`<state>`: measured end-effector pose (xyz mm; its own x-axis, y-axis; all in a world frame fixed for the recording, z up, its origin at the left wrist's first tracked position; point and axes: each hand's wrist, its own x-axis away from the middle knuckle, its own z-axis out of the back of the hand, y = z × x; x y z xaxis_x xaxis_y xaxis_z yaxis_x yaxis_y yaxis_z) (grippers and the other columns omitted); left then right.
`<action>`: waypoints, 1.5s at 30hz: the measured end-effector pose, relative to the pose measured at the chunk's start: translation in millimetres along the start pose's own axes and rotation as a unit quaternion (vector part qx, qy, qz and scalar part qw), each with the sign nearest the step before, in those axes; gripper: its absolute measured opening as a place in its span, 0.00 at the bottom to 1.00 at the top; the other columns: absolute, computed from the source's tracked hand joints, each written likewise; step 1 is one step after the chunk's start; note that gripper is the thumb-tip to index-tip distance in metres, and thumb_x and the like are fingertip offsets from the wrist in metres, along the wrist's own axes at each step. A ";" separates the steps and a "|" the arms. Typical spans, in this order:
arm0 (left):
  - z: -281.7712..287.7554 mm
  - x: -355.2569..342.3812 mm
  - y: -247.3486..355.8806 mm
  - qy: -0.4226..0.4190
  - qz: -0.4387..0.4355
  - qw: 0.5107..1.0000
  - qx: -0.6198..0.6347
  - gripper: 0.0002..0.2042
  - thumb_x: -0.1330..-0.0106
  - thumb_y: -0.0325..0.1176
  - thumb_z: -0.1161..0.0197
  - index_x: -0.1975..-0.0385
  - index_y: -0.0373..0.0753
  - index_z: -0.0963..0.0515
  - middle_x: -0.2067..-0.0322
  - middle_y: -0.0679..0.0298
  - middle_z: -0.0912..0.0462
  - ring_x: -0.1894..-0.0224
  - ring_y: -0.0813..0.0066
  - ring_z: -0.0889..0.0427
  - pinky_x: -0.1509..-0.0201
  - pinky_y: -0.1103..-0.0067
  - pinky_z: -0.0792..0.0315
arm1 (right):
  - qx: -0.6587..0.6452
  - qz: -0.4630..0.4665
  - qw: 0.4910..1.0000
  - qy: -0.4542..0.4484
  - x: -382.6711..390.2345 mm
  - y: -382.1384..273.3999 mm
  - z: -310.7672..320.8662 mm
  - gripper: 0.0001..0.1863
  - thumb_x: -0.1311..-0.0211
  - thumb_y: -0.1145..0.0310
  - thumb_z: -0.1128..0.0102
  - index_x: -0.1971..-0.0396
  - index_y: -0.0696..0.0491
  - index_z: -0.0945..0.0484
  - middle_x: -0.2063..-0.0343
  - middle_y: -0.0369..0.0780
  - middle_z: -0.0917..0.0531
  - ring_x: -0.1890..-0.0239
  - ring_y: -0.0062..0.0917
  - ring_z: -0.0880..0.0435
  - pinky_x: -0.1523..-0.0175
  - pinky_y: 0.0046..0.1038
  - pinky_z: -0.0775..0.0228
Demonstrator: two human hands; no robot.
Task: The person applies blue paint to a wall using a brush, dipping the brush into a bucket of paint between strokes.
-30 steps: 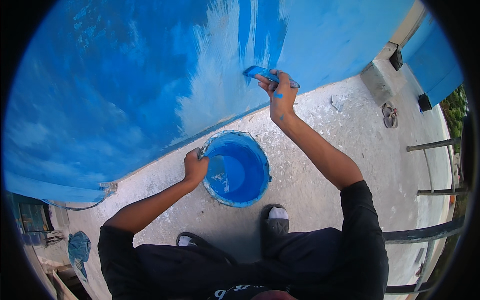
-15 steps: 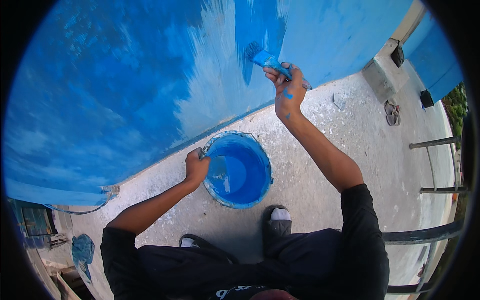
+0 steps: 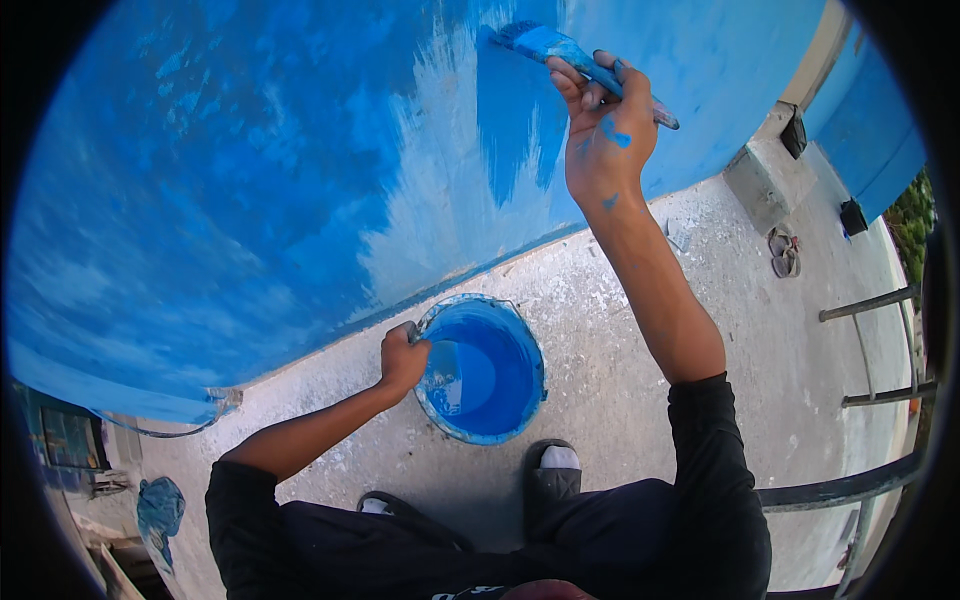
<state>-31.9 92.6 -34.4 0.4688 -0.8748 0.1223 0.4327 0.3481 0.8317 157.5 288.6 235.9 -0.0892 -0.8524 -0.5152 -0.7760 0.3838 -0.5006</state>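
Observation:
My right hand (image 3: 612, 130), smeared with blue paint, is closed round the handle of a paintbrush (image 3: 560, 50). The brush's bristles meet the wall (image 3: 660, 90), on a darker blue strip of paint beside a pale, ragged unpainted-looking patch (image 3: 420, 180). My left hand (image 3: 404, 358) grips the left rim of a bucket (image 3: 535, 350), at its wire handle's end. Blue paint lies inside the bucket, which is smeared blue and hangs or stands above the concrete; I cannot tell which.
Speckled concrete floor (image 3: 640, 420) runs along the wall's foot. On the right are a metal railing (image 3: 850, 488), a pair of sandals (image 3: 784, 252) and a concrete block (image 3: 757, 180). A blue crumpled bag or cloth (image 3: 160, 510) lies at lower left. My sandalled feet (image 3: 553, 470) are below the bucket.
My right hand and the brush have moved up along the wall, and the blue strip reaches a little differently at its lower end. The bucket and left hand appear slightly lower in view.

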 end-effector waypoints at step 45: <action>2.4 0.8 -3.4 0.006 -0.011 1.000 -0.007 0.07 0.50 0.27 0.44 0.81 0.30 0.32 0.84 0.53 0.29 0.80 0.67 0.30 0.73 0.67 0.37 | 0.132 -0.088 0.977 0.144 56.5 78.6 133.6 0.12 0.32 0.68 0.57 0.65 0.64 0.31 0.76 0.46 0.22 0.74 0.30 0.17 0.66 0.28 0.21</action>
<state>-34.9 90.0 -35.9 0.4679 -0.8782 0.0986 0.4527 0.3340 0.8267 174.9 318.1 74.5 -0.1694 -0.9636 -0.2069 -0.6108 0.2674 -0.7453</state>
